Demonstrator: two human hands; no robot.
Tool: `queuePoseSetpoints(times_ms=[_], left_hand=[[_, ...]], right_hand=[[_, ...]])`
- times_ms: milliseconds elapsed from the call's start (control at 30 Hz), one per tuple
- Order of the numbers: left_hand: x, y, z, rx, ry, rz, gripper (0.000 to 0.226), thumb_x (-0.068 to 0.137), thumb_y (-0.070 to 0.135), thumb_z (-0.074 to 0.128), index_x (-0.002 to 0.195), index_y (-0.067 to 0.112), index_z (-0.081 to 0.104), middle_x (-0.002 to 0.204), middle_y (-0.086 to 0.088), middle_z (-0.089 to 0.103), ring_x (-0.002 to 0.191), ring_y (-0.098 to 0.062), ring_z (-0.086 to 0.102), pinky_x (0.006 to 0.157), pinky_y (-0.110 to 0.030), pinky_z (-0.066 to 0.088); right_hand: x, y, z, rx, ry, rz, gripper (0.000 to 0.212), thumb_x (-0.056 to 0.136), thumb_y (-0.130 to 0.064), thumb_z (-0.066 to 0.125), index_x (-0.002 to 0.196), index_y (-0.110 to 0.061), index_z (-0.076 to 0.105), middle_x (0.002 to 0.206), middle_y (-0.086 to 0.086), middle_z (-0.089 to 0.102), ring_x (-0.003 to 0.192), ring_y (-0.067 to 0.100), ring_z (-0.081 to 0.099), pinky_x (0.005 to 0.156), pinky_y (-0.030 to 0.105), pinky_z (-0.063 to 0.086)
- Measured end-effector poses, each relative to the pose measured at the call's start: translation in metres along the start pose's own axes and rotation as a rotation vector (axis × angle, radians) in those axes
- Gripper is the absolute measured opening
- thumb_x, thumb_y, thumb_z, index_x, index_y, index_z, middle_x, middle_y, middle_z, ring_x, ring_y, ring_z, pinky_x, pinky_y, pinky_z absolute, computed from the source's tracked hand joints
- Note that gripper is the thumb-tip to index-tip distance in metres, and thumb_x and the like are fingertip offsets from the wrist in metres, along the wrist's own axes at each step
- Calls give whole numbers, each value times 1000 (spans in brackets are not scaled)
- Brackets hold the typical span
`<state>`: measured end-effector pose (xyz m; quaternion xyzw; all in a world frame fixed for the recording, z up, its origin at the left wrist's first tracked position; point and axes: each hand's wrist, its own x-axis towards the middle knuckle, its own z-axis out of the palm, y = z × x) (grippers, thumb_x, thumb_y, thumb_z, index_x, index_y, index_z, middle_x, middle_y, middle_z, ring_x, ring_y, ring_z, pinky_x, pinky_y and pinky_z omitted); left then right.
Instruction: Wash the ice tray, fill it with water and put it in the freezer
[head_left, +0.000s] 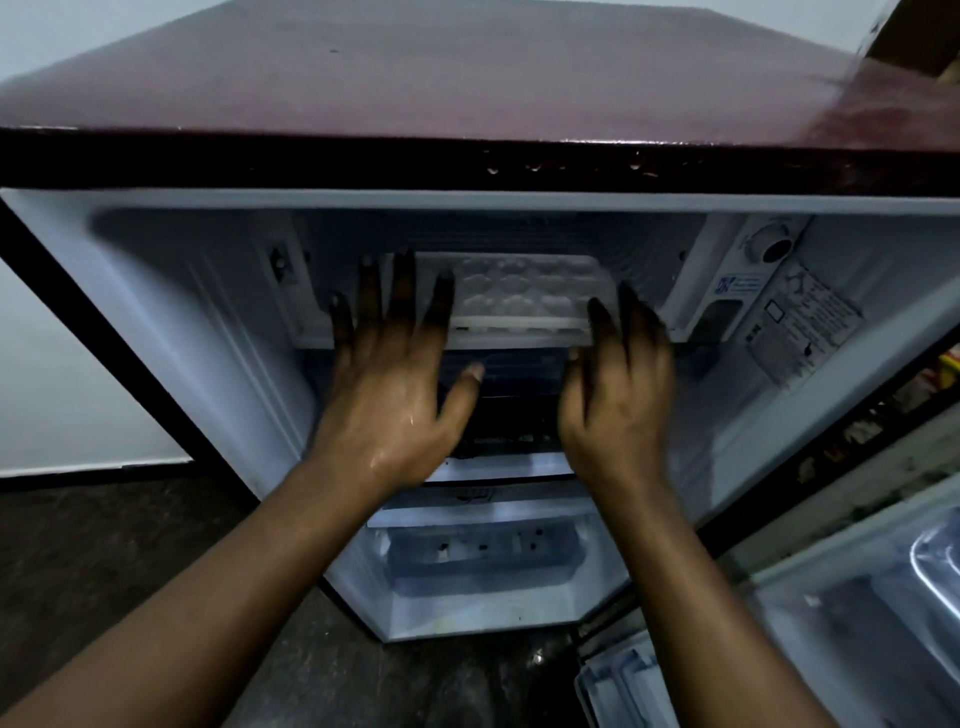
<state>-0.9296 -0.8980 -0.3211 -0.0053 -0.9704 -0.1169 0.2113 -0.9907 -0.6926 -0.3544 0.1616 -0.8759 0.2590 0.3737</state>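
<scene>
1. I judge this the last step: the ice tray (519, 296) lies on the freezer shelf (519, 340).
2. My left hand (389, 400) and right hand (615, 410) flank it, fingers (402, 283) spread, clamping nothing.
3. Next: nudge it level, gently.

- One white ice tray (524, 293), at the centre of the frame; three rows of cells are visible, the full number is not clear.
- Two bare hands: the left hand (387, 384) and the right hand (618, 400), both with spread fingers.
- One fridge with a dark red top (441, 78).
- One open door (857, 571), at the lower right.
- One round knob (774, 247), at the upper right.
- One printed label (805, 325), below the knob.
</scene>
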Motion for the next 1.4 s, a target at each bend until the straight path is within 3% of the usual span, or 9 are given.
queuePoseSetpoints(times_ms=[100,200,600,800,967,1100,1200,1300,1400], left_hand=[[-12,-7,20,118,-42,100,84,105,61,37,172,23,5,179,-13,-12,163,-37,-19,130,-63,-9],[-10,-13,29,137,-51,121,84,104,61,37,172,23,4,179,-12,-14,163,-38,-19,130,-61,-10],[37,-21,31,131,-195,75,93,100,73,34,169,32,-14,176,-6,-27,162,-36,-23,129,-55,-12],[52,-25,38,186,-235,45,99,94,82,28,163,37,-26,172,-2,-37,160,-33,-30,127,-63,-15],[35,-26,41,156,-217,52,104,87,86,25,162,38,-28,171,-2,-39,157,-29,-36,125,-60,-23],[12,-20,31,158,-340,17,110,87,84,34,157,39,-38,166,-4,-47,152,-26,-44,121,-56,-30],[-5,-13,17,210,-504,12,114,91,79,44,158,36,-37,163,-5,-51,151,-29,-45,120,-60,-28],[-23,-5,-4,283,-628,27,108,95,76,43,161,37,-33,170,-7,-40,157,-36,-35,122,-68,-19],[-43,13,-30,300,-638,93,109,95,74,44,158,38,-38,171,-7,-38,157,-39,-35,122,-71,-20]], right_hand=[[-17,-1,9,-55,-123,-39,58,103,-15,57,157,3,42,166,25,34,154,49,29,124,63,26],[-15,0,15,-72,-185,-22,65,106,-24,53,163,0,31,172,23,22,160,45,14,129,62,14],[19,2,25,-149,-377,59,75,109,-58,25,169,-14,16,176,16,6,162,40,9,132,52,-1],[29,2,33,-200,-482,132,88,99,-75,2,169,-22,-3,177,7,-10,163,38,-5,130,49,-11],[19,-2,28,-180,-522,151,86,102,-74,10,167,-23,-15,175,6,-22,161,34,-19,129,49,-14],[6,-10,8,-203,-664,191,85,103,-72,14,166,-27,-19,173,6,-27,160,33,-24,129,53,-15],[-1,-19,-16,-214,-789,197,83,105,-70,19,167,-27,-16,173,8,-26,160,36,-21,129,54,-13],[-7,-30,-50,-200,-894,219,80,106,-68,22,169,-28,-7,174,9,-22,161,39,-16,131,53,-7],[-22,-45,-96,-222,-835,222,79,108,-61,33,170,-27,-1,176,10,-18,162,38,-13,130,52,-3]])
